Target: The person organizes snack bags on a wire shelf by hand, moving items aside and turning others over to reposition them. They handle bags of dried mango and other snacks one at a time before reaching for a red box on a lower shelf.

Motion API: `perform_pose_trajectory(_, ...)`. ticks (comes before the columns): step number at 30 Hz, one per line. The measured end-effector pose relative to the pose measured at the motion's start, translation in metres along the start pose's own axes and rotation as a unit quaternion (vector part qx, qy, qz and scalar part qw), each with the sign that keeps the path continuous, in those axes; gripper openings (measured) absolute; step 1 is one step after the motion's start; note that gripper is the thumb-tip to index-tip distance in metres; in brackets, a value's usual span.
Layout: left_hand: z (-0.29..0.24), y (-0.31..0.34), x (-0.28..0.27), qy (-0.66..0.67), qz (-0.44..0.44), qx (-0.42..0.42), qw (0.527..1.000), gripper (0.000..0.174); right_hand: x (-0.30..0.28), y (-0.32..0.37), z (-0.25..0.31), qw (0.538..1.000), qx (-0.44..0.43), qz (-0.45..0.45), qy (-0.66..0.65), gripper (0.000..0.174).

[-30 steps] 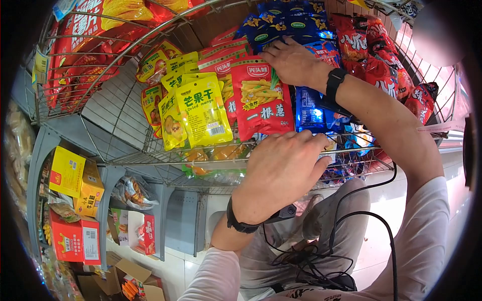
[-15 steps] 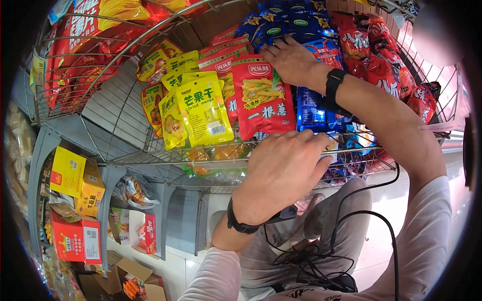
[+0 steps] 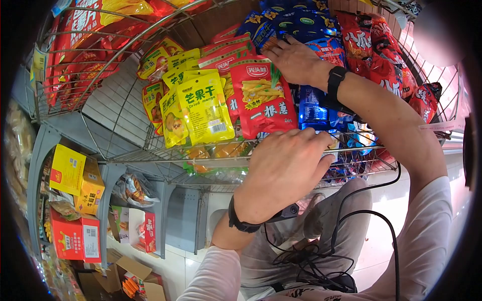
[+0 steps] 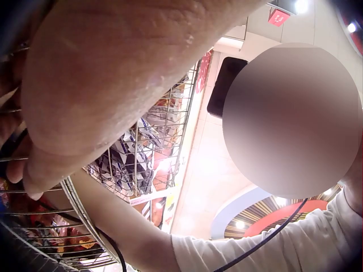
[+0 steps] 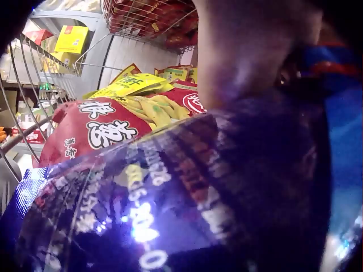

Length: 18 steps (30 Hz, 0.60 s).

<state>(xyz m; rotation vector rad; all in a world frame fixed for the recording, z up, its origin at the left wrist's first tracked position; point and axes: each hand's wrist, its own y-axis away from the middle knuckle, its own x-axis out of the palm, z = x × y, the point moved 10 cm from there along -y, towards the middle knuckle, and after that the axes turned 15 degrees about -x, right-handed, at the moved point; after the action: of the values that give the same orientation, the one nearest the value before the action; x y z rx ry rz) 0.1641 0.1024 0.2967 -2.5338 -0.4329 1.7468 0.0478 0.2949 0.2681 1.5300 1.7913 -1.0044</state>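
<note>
Several yellow packets (image 3: 203,108) behind wire rail (image 3: 150,160)

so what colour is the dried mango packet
Yellow, green lettering; dried mango packet, clearest in head view.

Right hand (image 3: 300,61): I log a small shift toward the back edge of the wire basket (image 3: 150,159), its fingers now spreading wider across the tops of the red packet (image 3: 263,100) and blue packets (image 3: 281,22). Left hand (image 3: 281,170): its fingertips creep slightly farther over the front rim.
</note>
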Motion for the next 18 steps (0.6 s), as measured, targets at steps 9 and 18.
perform_pose_trajectory(9,0.001,0.0,0.002,-0.003,-0.001,0.003,1.0,0.028,0.009,-0.005,0.0,0.996,0.022,0.056,0.066,0.057)
perform_pose_trajectory(18,0.001,0.0,0.002,-0.004,0.003,-0.003,1.0,0.028,0.014,-0.003,-0.001,0.984,0.047,0.094,0.144,0.051)
